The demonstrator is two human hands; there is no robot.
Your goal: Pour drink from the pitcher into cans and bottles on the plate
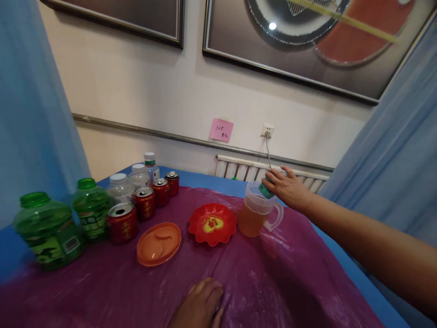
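Note:
My right hand (pixel 285 184) is wrapped round a teal-green can (pixel 266 187), tilted down into the mouth of a clear plastic pitcher (pixel 251 200). Amber liquid fills much of this pitcher, and its handle points right. At the bottom centre, my left hand (pixel 201 300) is low over the purple sheet, fingers curled together; a small dark thing shows by its fingertips, too hidden to name. A red scalloped plate (pixel 221 237) with a yellow print stands just left of the pitcher. Further left lies an orange divided dish (pixel 150 253).
Several red cans (pixel 123 225) stand in a row at the left, with green plastic bottles (pixel 51 232) and white-capped clear bottles (pixel 119 189) behind and beside them. A purple plastic sheet (pixel 112 291) covers the blue table. Behind are a radiator (pixel 235 168) and wall socket (pixel 267 130).

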